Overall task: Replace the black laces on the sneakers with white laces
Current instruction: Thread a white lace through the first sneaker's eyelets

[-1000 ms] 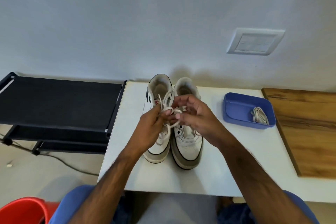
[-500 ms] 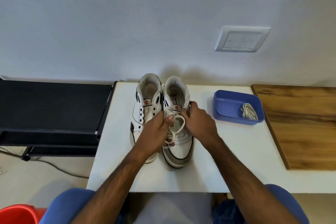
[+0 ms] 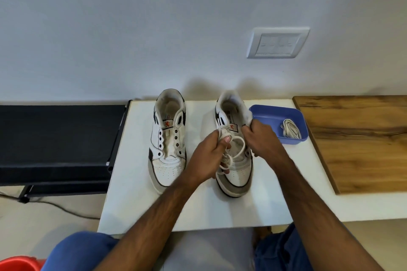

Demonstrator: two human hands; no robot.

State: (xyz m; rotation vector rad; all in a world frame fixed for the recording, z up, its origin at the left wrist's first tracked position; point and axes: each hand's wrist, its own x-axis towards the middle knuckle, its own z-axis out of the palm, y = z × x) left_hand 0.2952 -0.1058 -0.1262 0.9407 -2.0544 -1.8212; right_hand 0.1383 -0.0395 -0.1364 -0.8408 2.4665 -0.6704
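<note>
Table (image 3: 198,209): one white tabletop against the wall, carrying two sneakers and one tray under the person's two hands.
Left sneaker (image 3: 168,138): unlaced, eyelets bare, standing apart to the left of the fingers, toe toward the person.
Right sneaker (image 3: 236,174): directly beneath both hands, its long axis running from the wall toward the person, toe nearest.
Left hand (image 3: 209,156): fingers curled around a bundle of white lace (image 3: 234,149), loops spilling just below and to the right of the fingertips, over the shoe's throat.
Right hand (image 3: 261,138): fingers curled over the shoe's outer side near the collar, steadying it; it appears the nearer hand to the upper eyelets.
Blue tray (image 3: 271,112): one, just beyond the right hand's knuckles, holding one further coiled white lace (image 3: 290,131).
Black laces: none visible anywhere.
Judgement: lacing this shoe likely comes next, with the lace in the left hand lying right above the eyelet rows.
</note>
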